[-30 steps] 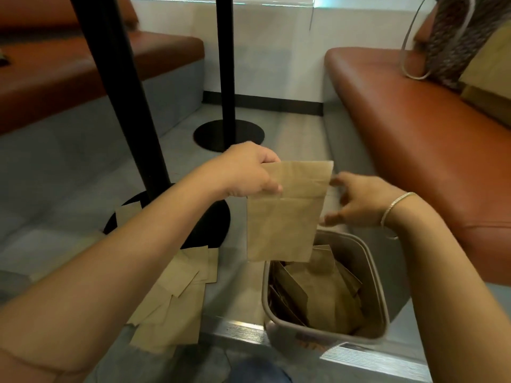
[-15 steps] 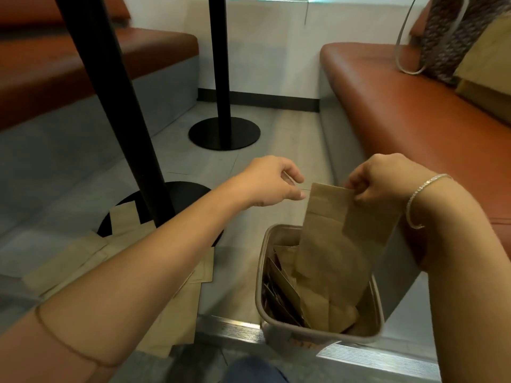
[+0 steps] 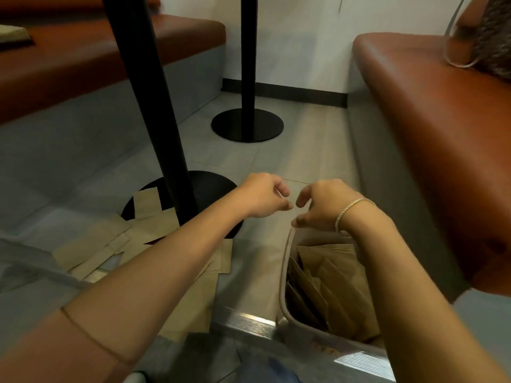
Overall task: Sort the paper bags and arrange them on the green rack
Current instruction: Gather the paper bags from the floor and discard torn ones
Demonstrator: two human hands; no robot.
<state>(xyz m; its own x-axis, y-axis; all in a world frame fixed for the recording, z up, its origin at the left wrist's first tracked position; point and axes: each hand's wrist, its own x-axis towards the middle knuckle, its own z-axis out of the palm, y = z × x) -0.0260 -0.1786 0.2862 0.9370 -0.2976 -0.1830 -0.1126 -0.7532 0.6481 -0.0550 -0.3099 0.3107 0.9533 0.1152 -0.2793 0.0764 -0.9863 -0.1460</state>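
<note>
Working left to right, I first see the loose paper bags [image 3: 116, 244] lying flat on the floor [image 3: 298, 150], fanned out over and around the round base of the near black table post [image 3: 154, 111]. Flat and overlapping like that, they read to me as a pile still waiting to be sorted, within easy reach of my left arm.

My left hand [image 3: 265, 196] hovers above the floor just left of the bin, fingers loosely curled and holding nothing that I can make out. It sits close to my right hand, the fingertips nearly meeting, which I take as both hands free between one bag and the next.

My right hand [image 3: 323, 205], with a bracelet at the wrist, hangs over the far rim of the grey bin [image 3: 286, 272]. Its fingers are bent downward, and the lowest fingertips seem to touch the rim, but I cannot tell whether it pinches anything.

In the bin, more brown bags [image 3: 331, 286] stand on edge, leaning against each other; upright packing keeps them together and easy to pull out singly. On the far right is the brown bench seat [image 3: 442, 120].

No green rack is in view. Some marking shows on the bin's near outer wall, too blurred to read; the bags show no print.
</note>
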